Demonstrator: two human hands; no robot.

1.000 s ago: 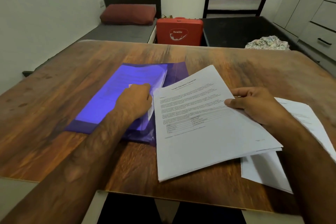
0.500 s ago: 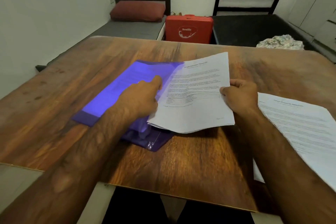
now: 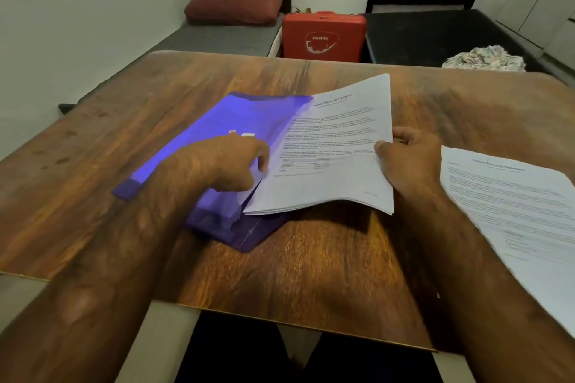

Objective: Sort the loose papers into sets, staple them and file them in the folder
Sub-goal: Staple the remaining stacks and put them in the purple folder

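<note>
The wooden table (image 3: pixel 311 274) bore the purple folder (image 3: pixel 217 134) left of centre, with a second paper set (image 3: pixel 513 211) flat at the right. The held paper set (image 3: pixel 336 171) overlapped the folder's open side. My right hand (image 3: pixel 407 162) pinched its right edge, and my left hand (image 3: pixel 236 162) curled its fingers round the folder's cover.

A purple folder (image 3: pixel 217 134) lies on the wooden table (image 3: pixel 93 149). The left hand (image 3: pixel 236 162) rests on the folder, fingers curled at its open edge. Just right of the folder, the right hand (image 3: pixel 407 162) grips a set of printed papers (image 3: pixel 336 149), whose left edge overlaps the folder. Further right of the folder lies a second paper set (image 3: pixel 513 211). Beyond the folder stands a red case (image 3: pixel 323 37).
</note>
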